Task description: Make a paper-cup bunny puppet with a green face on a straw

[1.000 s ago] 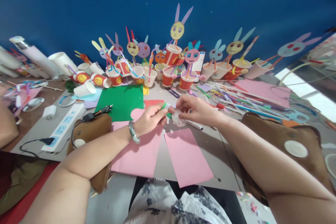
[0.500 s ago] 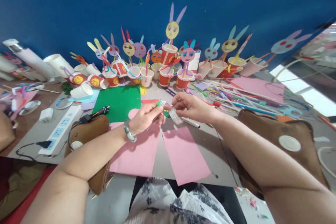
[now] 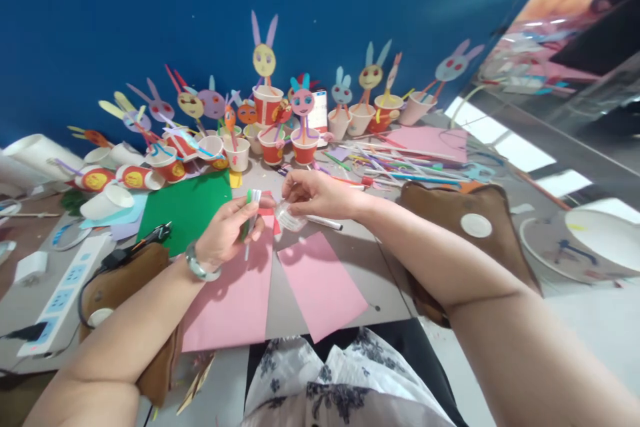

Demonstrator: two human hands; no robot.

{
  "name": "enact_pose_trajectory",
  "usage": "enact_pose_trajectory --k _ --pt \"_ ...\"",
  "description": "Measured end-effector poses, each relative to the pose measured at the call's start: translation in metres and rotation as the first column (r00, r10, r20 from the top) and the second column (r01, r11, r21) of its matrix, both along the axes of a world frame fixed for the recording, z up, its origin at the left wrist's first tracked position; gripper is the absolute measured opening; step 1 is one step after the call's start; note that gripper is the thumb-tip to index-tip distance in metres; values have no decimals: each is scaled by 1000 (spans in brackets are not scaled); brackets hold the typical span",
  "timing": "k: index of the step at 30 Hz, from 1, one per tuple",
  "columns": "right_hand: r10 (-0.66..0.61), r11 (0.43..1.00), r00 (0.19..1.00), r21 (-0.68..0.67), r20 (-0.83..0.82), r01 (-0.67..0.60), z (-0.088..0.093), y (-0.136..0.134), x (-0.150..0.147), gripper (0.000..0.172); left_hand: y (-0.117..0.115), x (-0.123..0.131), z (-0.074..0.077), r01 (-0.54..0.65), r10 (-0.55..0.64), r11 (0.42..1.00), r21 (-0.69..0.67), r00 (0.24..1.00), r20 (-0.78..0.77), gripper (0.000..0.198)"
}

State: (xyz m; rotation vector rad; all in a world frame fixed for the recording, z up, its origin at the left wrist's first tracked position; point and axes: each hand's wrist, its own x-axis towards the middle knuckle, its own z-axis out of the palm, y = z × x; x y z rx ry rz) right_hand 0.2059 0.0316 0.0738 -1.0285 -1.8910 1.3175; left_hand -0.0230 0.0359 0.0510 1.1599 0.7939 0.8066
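Observation:
My left hand [image 3: 227,230] is closed around a small green-and-white item [image 3: 254,197]; fingers cover most of it, so its kind is unclear. A thin white end sticks out below the fingers. Just to the right, my right hand [image 3: 320,193] pinches a crinkled clear plastic wrapper [image 3: 290,219] with faint white marks. The two hands are close together above the table. Beneath them lie a large pink paper sheet [image 3: 225,310] and a smaller pink sheet [image 3: 323,287]. A white marker [image 3: 325,222] with a dark tip rests by my right hand.
Paper cups with rabbit-faced figures [image 3: 303,103] line the blue wall. Green paper [image 3: 185,210] lies left, near a power strip [image 3: 63,300]. Colourful sticks [image 3: 400,163] are heaped at right. Brown cushions [image 3: 450,240] flank my arms. A phone [image 3: 320,110] stands behind the cups.
The view has turned right, so the scene shifts left. The wrapper in my right hand now looks rounder and more spread, and the green disc seen between my hands no longer shows there.

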Motion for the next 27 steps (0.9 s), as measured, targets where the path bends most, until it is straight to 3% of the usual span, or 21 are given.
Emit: enact_pose_trajectory --k 3,5,6,9,13,20,27 --pt "-98 987 988 139 123 81 -2 5 6 18 -2 -3 6 -20 20 1000 0 999 30 22" --pt "-337 915 916 306 220 263 -5 11 11 19 -3 -6 11 -15 14 1000 14 998 58 22" --pt "-394 889 886 346 244 300 -6 14 13 19 -3 -7 14 -22 21 999 24 998 64 22" --pt "-380 875 903 396 201 280 -9 17 14 21 2 -7 14 -121 118 991 59 991 62 24" --pt "-359 854 927 439 113 278 -8 10 6 17 8 0 3 -170 172 980 104 985 -17 31" --pt "-378 814 917 519 130 262 -6 4 -2 12 1 13 -7 -100 98 994 42 994 44 43" --pt "-345 698 915 709 209 101 -16 4 -3 9 2 14 -13 -125 127 992 -33 988 91 44"
